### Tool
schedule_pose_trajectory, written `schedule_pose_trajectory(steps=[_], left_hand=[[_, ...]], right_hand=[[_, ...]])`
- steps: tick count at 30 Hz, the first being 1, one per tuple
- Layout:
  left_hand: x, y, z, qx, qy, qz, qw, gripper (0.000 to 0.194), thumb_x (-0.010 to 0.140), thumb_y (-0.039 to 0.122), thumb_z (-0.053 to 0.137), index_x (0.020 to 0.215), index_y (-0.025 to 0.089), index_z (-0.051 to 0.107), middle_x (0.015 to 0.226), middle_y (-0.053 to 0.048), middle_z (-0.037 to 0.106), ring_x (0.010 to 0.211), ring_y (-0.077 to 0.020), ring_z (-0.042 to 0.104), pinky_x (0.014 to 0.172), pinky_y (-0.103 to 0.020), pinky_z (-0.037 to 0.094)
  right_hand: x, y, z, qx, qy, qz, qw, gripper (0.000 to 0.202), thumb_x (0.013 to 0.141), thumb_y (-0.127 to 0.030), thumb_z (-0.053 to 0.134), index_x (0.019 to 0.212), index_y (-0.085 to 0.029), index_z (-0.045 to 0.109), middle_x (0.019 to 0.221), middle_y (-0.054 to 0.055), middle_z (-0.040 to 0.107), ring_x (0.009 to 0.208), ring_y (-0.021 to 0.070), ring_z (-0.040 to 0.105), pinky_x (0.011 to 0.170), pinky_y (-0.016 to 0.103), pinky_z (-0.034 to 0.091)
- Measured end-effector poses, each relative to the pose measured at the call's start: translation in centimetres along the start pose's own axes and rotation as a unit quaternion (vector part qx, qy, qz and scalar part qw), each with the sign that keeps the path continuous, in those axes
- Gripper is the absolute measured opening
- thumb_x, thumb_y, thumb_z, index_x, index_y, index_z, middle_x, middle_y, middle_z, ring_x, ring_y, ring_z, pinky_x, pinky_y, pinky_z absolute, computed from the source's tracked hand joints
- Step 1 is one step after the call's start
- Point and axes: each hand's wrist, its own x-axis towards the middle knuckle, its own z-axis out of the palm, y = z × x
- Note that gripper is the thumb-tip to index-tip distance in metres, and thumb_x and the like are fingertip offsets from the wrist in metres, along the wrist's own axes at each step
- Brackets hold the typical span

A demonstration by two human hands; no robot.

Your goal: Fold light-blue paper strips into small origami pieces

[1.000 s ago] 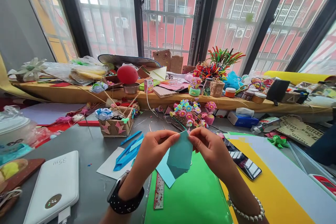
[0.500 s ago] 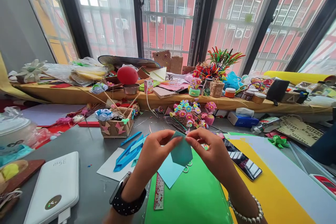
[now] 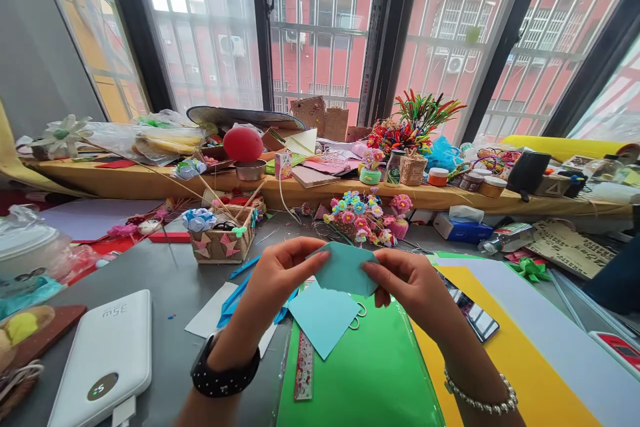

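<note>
A folded piece of light blue paper [image 3: 346, 269] is held up over the green folder [image 3: 365, 373]. My left hand [image 3: 287, 273] pinches its left side between thumb and fingers. At the right side, my right hand [image 3: 403, 278] grips it the same way, thumb in front and fingertips partly hidden behind. Below lies a square sheet of light blue paper [image 3: 324, 320], with scissors handles [image 3: 358, 317] showing at its right edge. A clear patterned ruler [image 3: 304, 367] rests on the folder. Folded blue paper strips [image 3: 235, 303] lie on white paper, partly behind my left arm.
A white power bank [image 3: 103, 340] stands at the left. A phone [image 3: 470, 310] lies on yellow paper [image 3: 480, 353] at the right. Farther back are a cardboard box [image 3: 223, 240] with sticks, crocheted flowers [image 3: 357, 213] and a crowded shelf [image 3: 320, 193] under the windows.
The held paper has turned and now spans wider between my hands. My hands have moved apart to its two sides, and more of the square sheet below shows.
</note>
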Motion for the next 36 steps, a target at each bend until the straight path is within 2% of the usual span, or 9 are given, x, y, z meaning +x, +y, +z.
schedule_pose_trajectory(steps=[3,9,15,19,22,25,31,36], left_hand=[[0.1,0.0,-0.2,0.017,-0.048,0.001,0.999,0.02,0.061,0.032,0.068,0.072,0.015,0.069,0.064,-0.002,0.065,0.058,-0.0123,0.054,0.051,-0.02,0.044],[0.1,-0.1,-0.4,0.008,-0.071,0.009,0.997,0.018,0.065,0.026,0.065,0.08,0.018,0.072,0.068,-0.002,0.068,0.057,-0.0111,0.054,0.053,-0.02,0.045],[-0.3,0.3,-0.7,-0.009,-0.086,0.009,0.996,0.017,0.068,0.022,0.064,0.083,0.021,0.071,0.073,0.0,0.069,0.058,-0.0087,0.053,0.053,-0.016,0.044],[-0.2,0.4,-0.4,-0.005,-0.1,0.001,0.995,0.02,0.069,0.027,0.063,0.086,0.02,0.07,0.078,-0.001,0.068,0.063,-0.0106,0.055,0.056,-0.018,0.046],[-0.1,0.3,0.0,0.006,-0.09,-0.003,0.996,0.027,0.07,0.036,0.06,0.086,0.017,0.069,0.079,-0.003,0.067,0.068,-0.0137,0.056,0.058,-0.021,0.046],[0.0,0.1,0.4,0.018,-0.072,-0.009,0.997,0.033,0.071,0.043,0.056,0.082,0.015,0.069,0.069,-0.002,0.064,0.064,-0.0129,0.054,0.056,-0.02,0.044],[-0.1,-0.1,0.5,0.042,-0.062,-0.006,0.997,0.024,0.068,0.037,0.062,0.08,0.017,0.069,0.068,0.0,0.062,0.059,-0.0093,0.049,0.05,-0.016,0.036],[0.0,-0.4,0.4,0.055,-0.052,-0.008,0.997,0.025,0.067,0.037,0.063,0.082,0.018,0.069,0.068,0.0,0.063,0.056,-0.01,0.049,0.047,-0.017,0.036]], right_hand=[[0.0,0.1,-0.1,0.013,0.005,-0.002,1.0,0.022,0.076,-0.036,0.056,0.072,-0.015,0.06,0.05,-0.002,0.054,0.044,0.0098,0.054,0.043,0.02,0.044],[0.4,0.7,-0.3,0.083,0.003,-0.025,0.996,0.02,0.074,-0.029,0.06,0.089,-0.018,0.066,0.054,-0.002,0.059,0.046,0.0097,0.057,0.043,0.02,0.045],[0.5,0.9,-0.4,0.113,0.01,-0.04,0.993,0.015,0.074,-0.025,0.06,0.084,-0.019,0.069,0.052,-0.001,0.06,0.046,0.0096,0.057,0.043,0.02,0.046],[0.5,1.0,-0.4,0.111,0.024,-0.044,0.993,0.013,0.074,-0.023,0.06,0.081,-0.02,0.07,0.052,-0.001,0.061,0.046,0.0095,0.056,0.044,0.021,0.046],[0.4,1.1,-0.3,0.102,0.027,-0.059,0.993,0.013,0.074,-0.02,0.059,0.08,-0.021,0.071,0.057,-0.001,0.064,0.047,0.0084,0.056,0.046,0.019,0.047],[0.4,1.2,-0.1,0.094,0.025,-0.071,0.993,0.014,0.074,-0.019,0.058,0.079,-0.022,0.071,0.063,0.0,0.066,0.048,0.0081,0.057,0.046,0.019,0.047],[0.5,1.1,0.0,0.085,0.029,-0.07,0.993,0.014,0.074,-0.019,0.057,0.079,-0.02,0.07,0.067,0.001,0.065,0.05,0.0085,0.057,0.047,0.02,0.048],[0.5,0.6,0.0,0.054,0.003,-0.04,0.998,0.023,0.071,-0.026,0.062,0.092,-0.017,0.065,0.072,0.002,0.063,0.056,0.0104,0.056,0.051,0.022,0.048]])
